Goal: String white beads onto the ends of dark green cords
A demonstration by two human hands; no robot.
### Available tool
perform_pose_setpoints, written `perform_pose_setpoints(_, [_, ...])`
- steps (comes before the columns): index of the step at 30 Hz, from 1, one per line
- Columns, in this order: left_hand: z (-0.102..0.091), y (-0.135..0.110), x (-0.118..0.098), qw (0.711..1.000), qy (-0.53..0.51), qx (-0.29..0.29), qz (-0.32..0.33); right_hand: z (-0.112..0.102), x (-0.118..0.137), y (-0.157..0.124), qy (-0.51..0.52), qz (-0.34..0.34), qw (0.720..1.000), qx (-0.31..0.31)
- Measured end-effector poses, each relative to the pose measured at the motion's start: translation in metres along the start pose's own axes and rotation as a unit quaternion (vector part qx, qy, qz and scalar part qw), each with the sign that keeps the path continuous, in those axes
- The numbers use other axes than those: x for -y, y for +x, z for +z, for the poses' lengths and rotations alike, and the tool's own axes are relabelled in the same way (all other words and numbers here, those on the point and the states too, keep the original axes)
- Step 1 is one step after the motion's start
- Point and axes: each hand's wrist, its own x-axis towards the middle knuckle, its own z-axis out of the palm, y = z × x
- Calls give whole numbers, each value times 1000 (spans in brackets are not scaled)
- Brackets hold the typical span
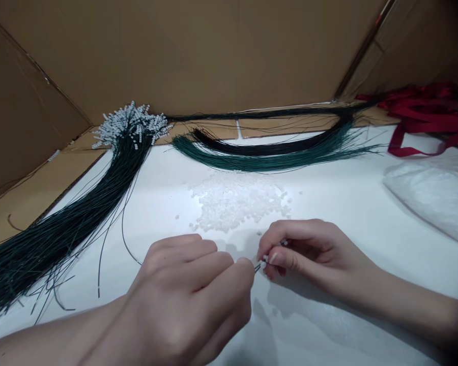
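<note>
My left hand (191, 295) is curled into a pinch and holds the end of a thin dark green cord (127, 249) that trails off to the left. My right hand (305, 249) is closed too, pinching small white beads (265, 259) at the cord's tip. The two sets of fingertips almost touch above the white table (366, 203). Just beyond the hands lies a loose heap of clear white beads (236, 198).
A thick bundle of green cords with white beaded ends (130, 124) fans across the left. A curved bundle of green and black cords without beads (275, 152) lies at the back. A clear plastic bag (435, 195) and red ribbon (423, 109) sit at right. Cardboard walls (213, 51) surround the table.
</note>
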Motion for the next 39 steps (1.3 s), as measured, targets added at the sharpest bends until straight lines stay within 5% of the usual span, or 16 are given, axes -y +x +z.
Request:
perform_pose_setpoints(11, [-4,2,0,999,-33,19,-7,0,3,-1,-112,-64,991,-25])
perform_pose_setpoints(27, [-6,3,2,998,-52,45,4,-2,2,-1,-128,-73,989,-18])
perform_pose_setpoints(39, [-4,1,3,997,-61,42,-9,-2,2,2,-198,-155,967,-26])
